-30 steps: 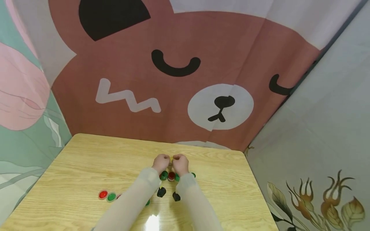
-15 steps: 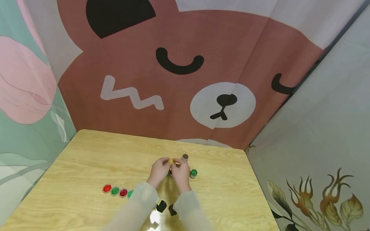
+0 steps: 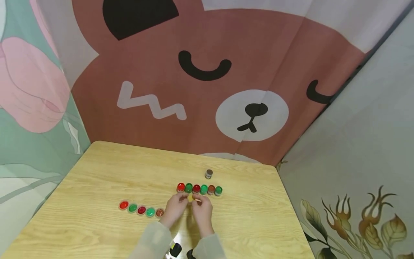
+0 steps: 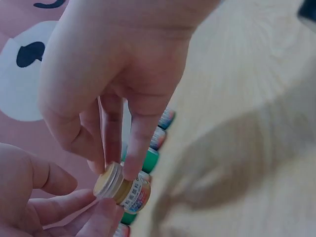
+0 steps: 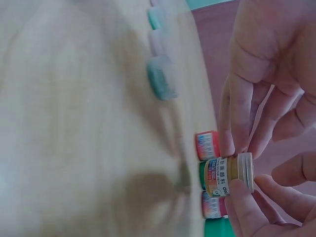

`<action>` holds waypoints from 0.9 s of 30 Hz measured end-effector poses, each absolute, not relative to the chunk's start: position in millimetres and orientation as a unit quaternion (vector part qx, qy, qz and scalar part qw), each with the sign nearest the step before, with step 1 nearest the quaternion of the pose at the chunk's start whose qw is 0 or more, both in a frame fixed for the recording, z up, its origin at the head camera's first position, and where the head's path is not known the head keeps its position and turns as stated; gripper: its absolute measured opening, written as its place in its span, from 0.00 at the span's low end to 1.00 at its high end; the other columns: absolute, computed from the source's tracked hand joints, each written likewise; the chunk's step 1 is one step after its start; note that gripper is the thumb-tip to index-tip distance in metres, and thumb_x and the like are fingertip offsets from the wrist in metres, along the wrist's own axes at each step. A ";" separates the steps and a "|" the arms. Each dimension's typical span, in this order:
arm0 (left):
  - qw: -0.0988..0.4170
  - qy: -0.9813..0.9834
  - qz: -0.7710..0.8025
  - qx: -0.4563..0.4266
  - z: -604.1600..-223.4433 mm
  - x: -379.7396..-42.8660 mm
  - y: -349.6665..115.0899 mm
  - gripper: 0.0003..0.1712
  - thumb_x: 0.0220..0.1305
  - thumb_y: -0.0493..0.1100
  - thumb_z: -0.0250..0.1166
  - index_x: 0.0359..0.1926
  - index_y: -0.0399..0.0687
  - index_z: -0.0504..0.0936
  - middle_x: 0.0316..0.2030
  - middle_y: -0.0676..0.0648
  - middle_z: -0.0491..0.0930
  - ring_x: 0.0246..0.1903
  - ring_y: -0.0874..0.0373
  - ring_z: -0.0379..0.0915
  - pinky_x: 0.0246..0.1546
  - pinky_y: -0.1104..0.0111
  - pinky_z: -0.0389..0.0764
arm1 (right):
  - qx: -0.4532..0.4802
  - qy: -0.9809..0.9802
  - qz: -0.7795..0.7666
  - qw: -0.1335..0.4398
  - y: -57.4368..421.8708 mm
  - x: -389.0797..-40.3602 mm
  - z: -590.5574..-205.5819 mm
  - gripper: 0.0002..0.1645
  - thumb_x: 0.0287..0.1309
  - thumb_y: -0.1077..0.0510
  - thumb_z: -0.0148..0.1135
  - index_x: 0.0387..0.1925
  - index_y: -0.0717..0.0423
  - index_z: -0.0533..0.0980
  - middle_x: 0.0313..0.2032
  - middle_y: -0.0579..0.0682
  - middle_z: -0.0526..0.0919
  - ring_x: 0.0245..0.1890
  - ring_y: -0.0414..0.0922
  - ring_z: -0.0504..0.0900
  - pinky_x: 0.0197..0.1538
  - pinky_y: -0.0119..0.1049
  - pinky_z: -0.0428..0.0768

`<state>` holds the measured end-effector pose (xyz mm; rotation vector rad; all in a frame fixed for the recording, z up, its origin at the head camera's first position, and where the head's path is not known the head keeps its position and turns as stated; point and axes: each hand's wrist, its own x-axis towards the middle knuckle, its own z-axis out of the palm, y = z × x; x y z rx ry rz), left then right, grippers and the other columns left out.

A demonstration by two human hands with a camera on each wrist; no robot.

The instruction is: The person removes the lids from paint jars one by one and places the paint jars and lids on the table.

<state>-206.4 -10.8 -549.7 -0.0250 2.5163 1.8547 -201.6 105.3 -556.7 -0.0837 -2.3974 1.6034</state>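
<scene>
A small paint jar (image 3: 190, 198) with yellow contents is held between both hands, just in front of a row of similar jars. My left hand (image 3: 175, 209) pinches it from the left with fingertips and thumb. From the other side, my right hand (image 3: 202, 212) grips the same jar. In the left wrist view the jar (image 4: 133, 195) lies tilted, its ridged clear lid towards the fingers. A printed label wraps the jar (image 5: 220, 176) in the right wrist view.
The row of jars runs from a red jar (image 3: 180, 187) to a green jar (image 3: 218, 190). Behind it stands a brown-topped jar (image 3: 208, 174). Several flat coloured discs, starting with a red disc (image 3: 124, 205), line the wooden table (image 3: 252, 208) at left. Printed curtains (image 3: 145, 133) stand behind.
Both hands have drawn back towards the person with the yellow jar, uncovering the row of jars and the brown-topped jar behind. The head view has shifted a little.
</scene>
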 end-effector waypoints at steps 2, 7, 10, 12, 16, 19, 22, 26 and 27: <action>0.011 0.807 0.591 -0.006 -556.0 -204.7 -12.5 0.17 0.68 0.33 0.59 0.53 0.25 0.80 0.48 0.31 0.83 0.51 0.36 0.80 0.53 0.47 0.81 | -0.052 -0.820 0.562 0.097 106.5 -199.9 -560.9 0.14 0.53 0.73 0.59 0.42 0.71 0.84 0.43 0.64 0.83 0.37 0.50 0.86 0.34 0.35 0.85; 0.016 0.808 0.589 -0.005 -568.5 -202.2 -15.3 0.16 0.68 0.33 0.59 0.52 0.25 0.81 0.47 0.31 0.83 0.50 0.37 0.80 0.53 0.47 0.81 | -0.070 -0.817 0.570 0.056 108.7 -197.3 -567.6 0.15 0.54 0.71 0.59 0.43 0.70 0.84 0.45 0.64 0.84 0.38 0.49 0.86 0.34 0.32 0.84; 0.023 0.804 0.594 -0.006 -572.3 -201.6 -15.8 0.16 0.69 0.34 0.59 0.52 0.26 0.81 0.47 0.32 0.83 0.50 0.38 0.80 0.53 0.48 0.81 | -0.064 -0.811 0.580 0.045 112.2 -196.5 -570.7 0.15 0.55 0.71 0.59 0.43 0.69 0.84 0.45 0.62 0.85 0.39 0.50 0.86 0.36 0.33 0.84; 0.028 0.801 0.599 -0.006 -573.4 -201.5 -15.8 0.16 0.69 0.34 0.59 0.52 0.27 0.81 0.48 0.32 0.83 0.50 0.38 0.80 0.53 0.48 0.81 | -0.057 -0.803 0.592 0.037 115.2 -197.0 -573.1 0.15 0.56 0.71 0.59 0.44 0.69 0.83 0.45 0.61 0.85 0.40 0.50 0.86 0.38 0.33 0.85; 0.034 0.795 0.605 -0.003 -575.3 -200.5 -16.5 0.16 0.70 0.34 0.59 0.53 0.27 0.80 0.47 0.32 0.83 0.50 0.38 0.80 0.52 0.48 0.81 | -0.034 -0.800 0.599 0.015 122.5 -200.7 -579.3 0.14 0.59 0.70 0.59 0.46 0.69 0.82 0.46 0.62 0.84 0.41 0.52 0.86 0.40 0.34 0.85; 0.028 0.796 0.605 0.007 -577.2 -200.3 -17.3 0.15 0.69 0.33 0.60 0.52 0.26 0.80 0.47 0.31 0.83 0.49 0.38 0.81 0.51 0.48 0.82 | -0.012 -0.799 0.602 -0.001 128.8 -203.5 -578.8 0.15 0.60 0.72 0.59 0.49 0.71 0.80 0.46 0.65 0.83 0.42 0.55 0.85 0.41 0.35 0.85; 0.017 0.801 0.598 0.021 -579.7 -202.4 -17.5 0.15 0.67 0.31 0.60 0.52 0.25 0.80 0.48 0.30 0.82 0.49 0.37 0.81 0.51 0.48 0.83 | 0.007 -0.793 0.609 -0.010 134.0 -202.1 -566.5 0.18 0.56 0.75 0.59 0.50 0.76 0.77 0.46 0.70 0.82 0.44 0.60 0.84 0.43 0.34 0.85; 0.013 0.812 0.583 0.041 -579.4 -206.3 -18.4 0.17 0.64 0.27 0.60 0.54 0.26 0.79 0.50 0.29 0.80 0.50 0.36 0.79 0.54 0.48 0.81 | 0.029 -0.796 0.605 -0.014 140.4 -208.6 -574.4 0.21 0.51 0.78 0.59 0.50 0.79 0.76 0.44 0.72 0.82 0.43 0.62 0.84 0.43 0.32 0.84; 0.019 0.814 0.579 0.046 -579.2 -207.1 -18.8 0.18 0.64 0.26 0.59 0.55 0.26 0.78 0.51 0.29 0.80 0.51 0.35 0.79 0.54 0.47 0.81 | 0.032 -0.797 0.603 -0.015 142.3 -212.1 -582.2 0.20 0.51 0.79 0.59 0.49 0.79 0.77 0.44 0.71 0.82 0.43 0.62 0.84 0.43 0.32 0.85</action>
